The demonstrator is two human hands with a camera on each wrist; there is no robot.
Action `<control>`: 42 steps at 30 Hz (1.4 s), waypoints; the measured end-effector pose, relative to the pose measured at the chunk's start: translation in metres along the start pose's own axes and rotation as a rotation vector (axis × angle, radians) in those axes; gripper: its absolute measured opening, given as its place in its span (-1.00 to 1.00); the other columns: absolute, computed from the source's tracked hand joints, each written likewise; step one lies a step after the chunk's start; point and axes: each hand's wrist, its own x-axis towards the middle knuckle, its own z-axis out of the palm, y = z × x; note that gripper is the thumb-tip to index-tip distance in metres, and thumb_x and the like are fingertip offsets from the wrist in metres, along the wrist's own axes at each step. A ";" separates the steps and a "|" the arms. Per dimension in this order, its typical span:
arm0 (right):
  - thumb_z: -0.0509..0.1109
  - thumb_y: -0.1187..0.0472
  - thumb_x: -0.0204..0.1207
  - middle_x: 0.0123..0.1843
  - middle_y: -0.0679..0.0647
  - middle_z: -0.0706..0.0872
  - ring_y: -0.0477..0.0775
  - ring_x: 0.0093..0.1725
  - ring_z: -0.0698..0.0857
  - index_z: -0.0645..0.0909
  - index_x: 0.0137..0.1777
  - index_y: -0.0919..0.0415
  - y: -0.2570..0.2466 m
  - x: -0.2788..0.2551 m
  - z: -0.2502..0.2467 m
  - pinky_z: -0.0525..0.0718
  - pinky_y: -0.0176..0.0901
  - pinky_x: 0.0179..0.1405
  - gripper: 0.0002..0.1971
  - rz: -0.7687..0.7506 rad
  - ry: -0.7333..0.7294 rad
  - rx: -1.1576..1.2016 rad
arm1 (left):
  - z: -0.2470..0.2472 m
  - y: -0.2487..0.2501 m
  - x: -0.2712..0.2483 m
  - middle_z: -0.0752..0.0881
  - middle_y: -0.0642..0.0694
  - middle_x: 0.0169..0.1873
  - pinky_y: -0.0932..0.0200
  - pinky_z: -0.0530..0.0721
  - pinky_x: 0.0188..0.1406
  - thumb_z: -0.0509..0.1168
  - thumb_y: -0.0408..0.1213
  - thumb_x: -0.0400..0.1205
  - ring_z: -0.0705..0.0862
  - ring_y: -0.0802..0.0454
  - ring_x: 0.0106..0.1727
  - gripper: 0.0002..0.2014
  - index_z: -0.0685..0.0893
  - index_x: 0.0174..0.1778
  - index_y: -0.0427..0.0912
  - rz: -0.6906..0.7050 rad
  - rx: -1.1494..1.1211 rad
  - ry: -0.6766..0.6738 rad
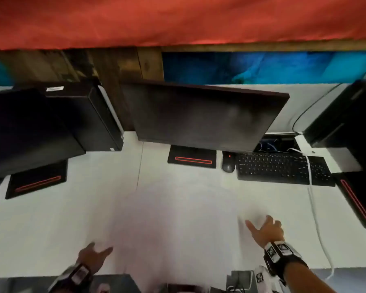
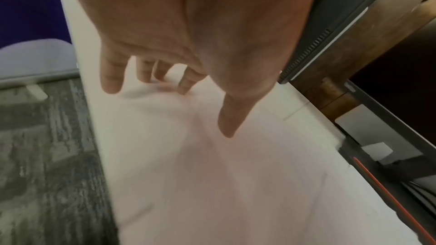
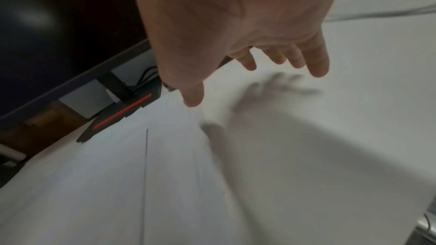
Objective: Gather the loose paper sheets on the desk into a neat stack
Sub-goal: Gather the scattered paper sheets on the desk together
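Several white paper sheets point(image 1: 173, 220) lie spread and blurred on the white desk point(image 1: 51, 218), between my two hands. Their edges show as faint lines in the right wrist view, where the sheets point(image 3: 174, 174) lie below my thumb. My left hand point(image 1: 100, 247) hovers at the sheets' near left edge with fingers relaxed and holds nothing. The left wrist view shows that left hand point(image 2: 179, 100) just above the sheets point(image 2: 212, 183). My right hand point(image 1: 259, 223) hangs spread over the sheets' right edge. It point(image 3: 221, 87) casts a shadow on the desk and holds nothing.
A dark monitor point(image 1: 203, 115) stands behind the sheets, its base point(image 1: 192, 160) marked with a red line. A mouse point(image 1: 228, 162) and black keyboard point(image 1: 283, 169) lie at the back right. A white cable point(image 1: 317, 225) runs down the right side. Another monitor and a black computer case point(image 1: 89, 115) stand at the left.
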 end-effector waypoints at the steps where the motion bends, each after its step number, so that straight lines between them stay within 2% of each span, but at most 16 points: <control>1: 0.34 -0.40 0.38 0.49 0.34 0.36 0.41 0.44 0.45 0.22 0.58 0.27 -0.009 0.002 0.005 0.51 0.19 0.38 -0.04 0.028 -0.031 -0.015 | 0.010 0.016 -0.007 0.47 -0.33 0.54 0.05 0.35 0.54 0.39 0.19 0.53 0.44 -0.24 0.56 -0.13 0.32 0.62 -0.29 0.000 0.017 -0.004; 5: 0.32 -0.50 0.28 0.46 0.32 0.33 0.39 0.42 0.41 0.28 0.54 0.31 -0.040 -0.001 0.034 0.50 0.17 0.37 0.05 0.052 -0.101 -0.062 | 0.028 0.061 -0.019 0.44 -0.21 0.58 0.16 0.24 0.53 0.20 0.39 0.53 0.40 -0.12 0.60 -0.16 0.41 0.58 -0.15 -0.056 0.060 -0.032; 6: 0.33 -0.50 0.27 0.47 0.33 0.31 0.39 0.44 0.39 0.30 0.53 0.32 -0.047 -0.005 0.044 0.49 0.18 0.40 0.05 0.045 -0.113 -0.073 | 0.041 0.064 -0.006 0.44 -0.18 0.58 0.13 0.22 0.54 0.20 0.49 0.43 0.40 -0.13 0.59 -0.10 0.46 0.55 -0.07 -0.057 0.086 -0.041; 8: 0.39 -0.45 0.27 0.51 0.35 0.26 0.41 0.48 0.32 0.33 0.52 0.32 -0.061 -0.009 0.059 0.46 0.21 0.43 0.02 0.049 -0.127 -0.053 | 0.065 0.067 0.013 0.45 -0.14 0.54 0.03 0.26 0.51 0.20 0.70 0.03 0.43 -0.19 0.53 0.17 0.50 0.50 0.05 -0.098 0.108 -0.069; 9: 0.41 -0.43 0.28 0.53 0.36 0.24 0.42 0.50 0.30 0.35 0.50 0.31 -0.069 -0.013 0.063 0.46 0.22 0.43 -0.01 0.050 -0.121 -0.036 | 0.074 0.071 0.018 0.41 -0.16 0.52 -0.02 0.31 0.50 0.25 0.67 -0.03 0.43 -0.22 0.50 0.22 0.45 0.52 0.02 -0.109 0.109 -0.067; 12: 0.40 -0.37 0.36 0.57 0.36 0.20 0.39 0.54 0.24 0.36 0.46 0.27 -0.082 -0.023 0.070 0.41 0.21 0.42 -0.14 0.028 -0.127 -0.013 | 0.067 0.102 -0.017 0.20 -0.29 0.52 -0.16 0.39 0.50 0.43 0.34 0.28 0.30 -0.34 0.54 -0.01 0.25 0.55 -0.05 -0.151 0.055 -0.032; 15: 0.42 -0.27 0.41 0.49 0.31 0.34 0.36 0.48 0.33 0.41 0.43 0.26 -0.083 -0.033 0.076 0.47 0.19 0.37 -0.25 -0.035 -0.084 0.051 | 0.067 0.115 -0.028 -0.03 -0.34 0.62 -0.31 0.27 0.55 0.47 0.21 0.38 0.04 -0.38 0.64 -0.05 0.16 0.60 -0.02 -0.126 0.014 -0.023; 19: 0.44 -0.24 0.41 0.50 0.31 0.40 0.37 0.47 0.38 0.38 0.50 0.25 -0.085 -0.041 0.081 0.46 0.16 0.40 -0.20 -0.089 -0.064 0.096 | 0.080 0.112 -0.025 -0.14 -0.31 0.68 -0.35 0.21 0.58 0.49 0.11 0.43 -0.10 -0.33 0.69 0.04 -0.01 0.69 -0.04 -0.087 -0.060 0.023; 22: 0.48 -0.21 0.40 0.47 0.31 0.44 0.37 0.46 0.42 0.35 0.54 0.24 -0.095 -0.048 0.081 0.47 0.17 0.40 -0.18 -0.077 -0.050 0.170 | 0.083 0.112 -0.025 -0.02 -0.28 0.67 -0.27 0.27 0.56 0.47 0.07 0.44 0.00 -0.33 0.67 0.06 -0.06 0.70 -0.10 -0.046 -0.120 0.045; 25: 0.51 -0.18 0.38 0.48 0.30 0.45 0.35 0.48 0.43 0.33 0.57 0.23 -0.110 -0.053 0.087 0.46 0.16 0.43 -0.15 -0.088 -0.068 0.280 | 0.079 0.118 -0.023 0.18 -0.27 0.60 -0.26 0.38 0.49 0.49 0.01 0.41 0.19 -0.35 0.58 0.02 0.02 0.67 -0.15 -0.012 -0.247 0.061; 27: 0.54 -0.15 0.37 0.47 0.30 0.47 0.34 0.46 0.46 0.34 0.58 0.22 -0.120 -0.055 0.092 0.47 0.15 0.45 -0.15 -0.095 -0.070 0.357 | 0.077 0.126 -0.021 0.27 -0.29 0.59 -0.18 0.38 0.51 0.51 -0.03 0.41 0.28 -0.33 0.58 0.03 0.05 0.68 -0.21 0.071 -0.326 0.037; 30: 0.55 -0.15 0.35 0.51 0.28 0.42 0.34 0.49 0.41 0.29 0.59 0.22 -0.123 -0.053 0.094 0.44 0.22 0.44 -0.11 -0.016 -0.020 0.357 | 0.080 0.136 -0.022 0.34 -0.29 0.57 -0.13 0.44 0.49 0.51 -0.03 0.40 0.36 -0.29 0.56 -0.01 0.14 0.67 -0.22 0.156 -0.319 0.011; 33: 0.57 -0.27 0.23 0.55 0.26 0.30 0.32 0.51 0.32 0.19 0.57 0.27 -0.120 -0.055 0.090 0.43 0.27 0.39 0.05 0.117 -0.006 0.220 | 0.076 0.131 -0.031 0.33 -0.26 0.55 -0.24 0.48 0.43 0.56 0.00 0.31 0.38 -0.33 0.51 -0.04 0.27 0.57 -0.19 -0.052 -0.355 0.098; 35: 0.60 -0.31 0.14 0.48 0.25 0.34 0.30 0.45 0.36 0.21 0.51 0.30 -0.125 -0.058 0.096 0.50 0.24 0.30 0.09 0.150 -0.001 0.157 | 0.076 0.132 -0.040 0.31 -0.24 0.51 -0.20 0.44 0.39 0.58 0.00 0.29 0.39 -0.31 0.47 -0.07 0.31 0.50 -0.26 -0.192 -0.324 0.069; 38: 0.62 -0.30 0.09 0.41 0.26 0.39 0.29 0.37 0.43 0.18 0.52 0.33 -0.139 -0.066 0.105 0.57 0.20 0.24 0.15 0.172 0.007 0.093 | 0.084 0.147 -0.050 0.37 -0.26 0.42 -0.12 0.49 0.35 0.55 0.03 0.27 0.47 -0.27 0.40 -0.12 0.37 0.42 -0.31 -0.234 -0.272 0.014; 42: 0.61 -0.30 0.13 0.37 0.27 0.44 0.28 0.35 0.46 0.25 0.45 0.32 -0.147 -0.068 0.102 0.53 0.15 0.24 0.05 0.200 -0.041 0.082 | 0.091 0.168 -0.055 0.33 -0.29 0.50 -0.05 0.42 0.44 0.51 0.10 0.40 0.41 -0.22 0.51 -0.04 0.21 0.53 -0.36 -0.273 -0.280 -0.021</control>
